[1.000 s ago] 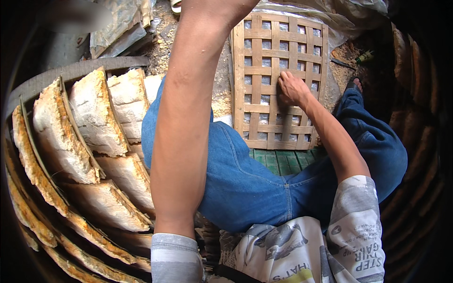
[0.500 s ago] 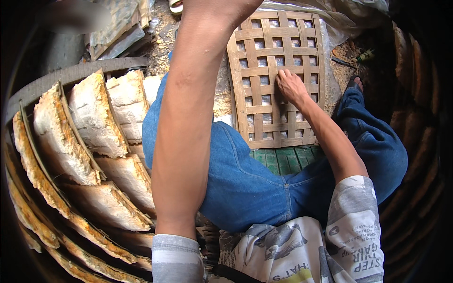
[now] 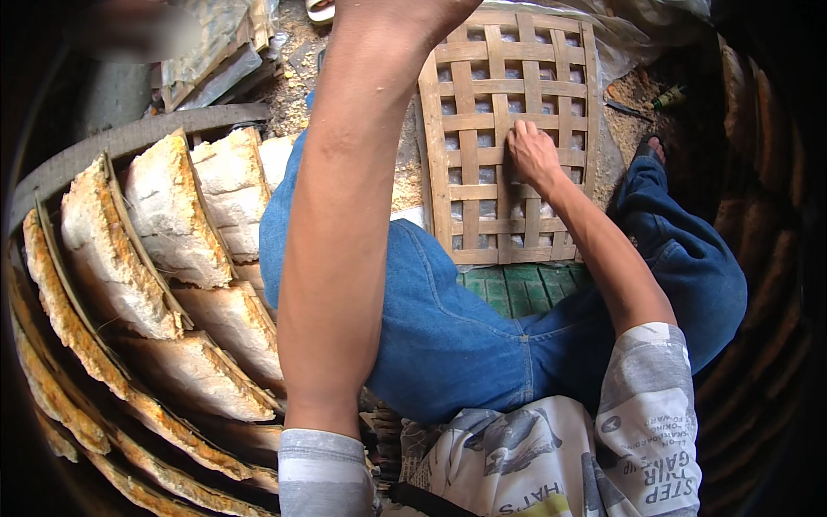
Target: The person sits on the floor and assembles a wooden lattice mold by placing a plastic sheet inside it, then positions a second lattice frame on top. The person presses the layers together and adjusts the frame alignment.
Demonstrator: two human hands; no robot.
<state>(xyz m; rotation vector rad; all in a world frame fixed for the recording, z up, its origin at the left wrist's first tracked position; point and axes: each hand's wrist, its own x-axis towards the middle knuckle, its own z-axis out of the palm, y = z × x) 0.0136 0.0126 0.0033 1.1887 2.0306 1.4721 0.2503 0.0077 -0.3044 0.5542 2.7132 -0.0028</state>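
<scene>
- Lattice [image 3: 468,121] of flat woven slats lies ahead of the person, beyond the jeans [image 3: 457,319]; its near short edge is just beside a green grid [image 3: 517,290].
- Its long axis runs away from the body, the far edge toward a plastic sheet [image 3: 642,43].
- Right hand [image 3: 532,157] is at the lattice, near its middle and a little toward the right edge, so the slats lie directly under the fingers.
- Those fingers are bent and close together; whether they pinch a slat or only rest there, I cannot tell.
- Left forearm [image 3: 336,241] extends toward the lattice's far left corner; the left hand is out of view, its state unknown.
- Dark printed lettering shows upside down on the pale shirt [image 3: 508,448]; no label is visible on the lattice.
</scene>
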